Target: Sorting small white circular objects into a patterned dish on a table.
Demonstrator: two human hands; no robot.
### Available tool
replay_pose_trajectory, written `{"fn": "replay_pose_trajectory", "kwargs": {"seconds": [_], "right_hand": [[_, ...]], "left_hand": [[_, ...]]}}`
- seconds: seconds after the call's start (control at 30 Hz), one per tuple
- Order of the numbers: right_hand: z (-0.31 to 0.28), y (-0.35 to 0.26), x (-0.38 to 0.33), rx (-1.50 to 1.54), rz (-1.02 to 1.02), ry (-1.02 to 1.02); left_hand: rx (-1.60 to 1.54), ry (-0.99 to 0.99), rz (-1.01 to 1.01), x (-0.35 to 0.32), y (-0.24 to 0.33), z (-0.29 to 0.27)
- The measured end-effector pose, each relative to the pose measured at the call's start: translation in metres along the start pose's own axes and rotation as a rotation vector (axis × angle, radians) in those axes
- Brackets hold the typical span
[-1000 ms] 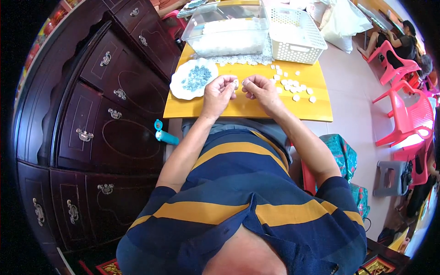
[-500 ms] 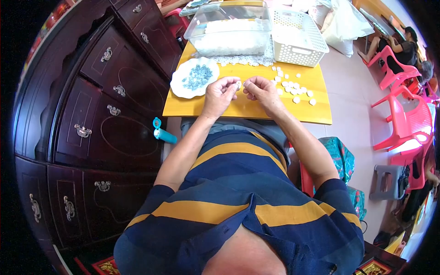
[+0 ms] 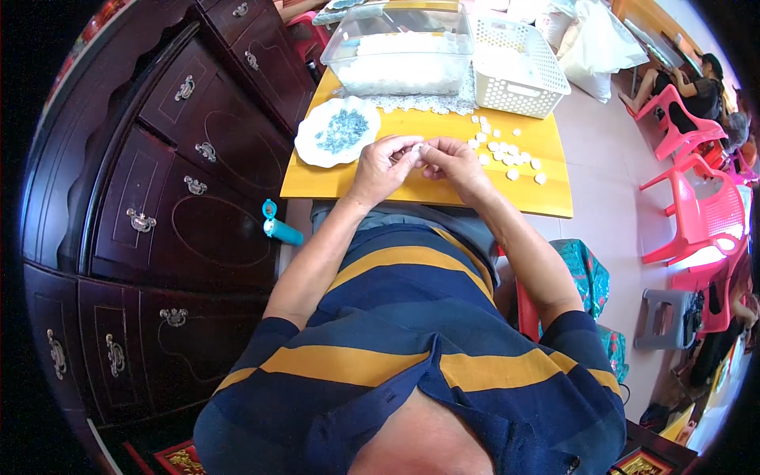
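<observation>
Over the yellow table [image 3: 324, 184], my left hand [image 3: 381, 170] and my right hand [image 3: 457, 168] meet fingertip to fingertip. A small white piece [image 3: 418, 148] shows between the pinched fingers of both hands; its details are mostly covered. Close to my right hand lie several small white roundish discs [image 3: 513, 175], scattered over the table. Left of my hands sits a white scalloped plate [image 3: 311, 152], holding a heap of small blue-grey translucent pieces [image 3: 343, 131].
Behind my hands stand a clear plastic bin [image 3: 401, 57] with white contents and a white perforated basket [image 3: 518, 96]. Dark wooden drawers [image 3: 214, 174] flank the left side, a teal bottle [image 3: 283, 232] beside them. Pink chairs [image 3: 695, 207] and a seated person [image 3: 701, 87] are at right.
My hands have come together; a small gap between their fingertips has closed. The left fingers have curled over toward the right hand. The discs and plate stay where they were.
</observation>
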State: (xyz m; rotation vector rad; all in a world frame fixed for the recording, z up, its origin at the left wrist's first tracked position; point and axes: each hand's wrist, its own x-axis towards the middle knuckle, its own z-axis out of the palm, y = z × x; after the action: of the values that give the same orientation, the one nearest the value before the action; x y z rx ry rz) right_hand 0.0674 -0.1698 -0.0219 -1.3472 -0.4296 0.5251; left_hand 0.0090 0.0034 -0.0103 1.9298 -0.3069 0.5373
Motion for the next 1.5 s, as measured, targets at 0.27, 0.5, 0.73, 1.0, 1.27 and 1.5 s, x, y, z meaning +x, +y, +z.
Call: {"fn": "replay_pose_trajectory", "kwargs": {"seconds": [0.27, 0.5, 0.73, 1.0, 1.27, 1.5], "right_hand": [[0.004, -0.001, -0.001, 0.225, 0.088, -0.009], [-0.005, 0.016, 0.005, 0.32, 0.063, -0.046], [-0.002, 0.002, 0.0, 0.374, 0.215, -0.074], [0.001, 0.004, -0.001, 0.403, 0.213, -0.071], [0.002, 0.011, 0.001, 0.402, 0.14, -0.025], [0.0, 0.012, 0.003, 0.4, 0.118, -0.011]], "left_hand": [[0.509, 0.055, 0.166, -0.003, 0.029, 0.006], [0.495, 0.037, 0.191, -0.003, 0.022, 0.006], [0.447, 0.024, 0.192, -0.004, 0.025, 0.004], [0.431, 0.02, 0.207, -0.003, 0.027, 0.002], [0.48, 0.055, 0.295, -0.002, 0.024, 0.003], [0.489, 0.058, 0.321, 0.002, 0.024, 0.005]]}}
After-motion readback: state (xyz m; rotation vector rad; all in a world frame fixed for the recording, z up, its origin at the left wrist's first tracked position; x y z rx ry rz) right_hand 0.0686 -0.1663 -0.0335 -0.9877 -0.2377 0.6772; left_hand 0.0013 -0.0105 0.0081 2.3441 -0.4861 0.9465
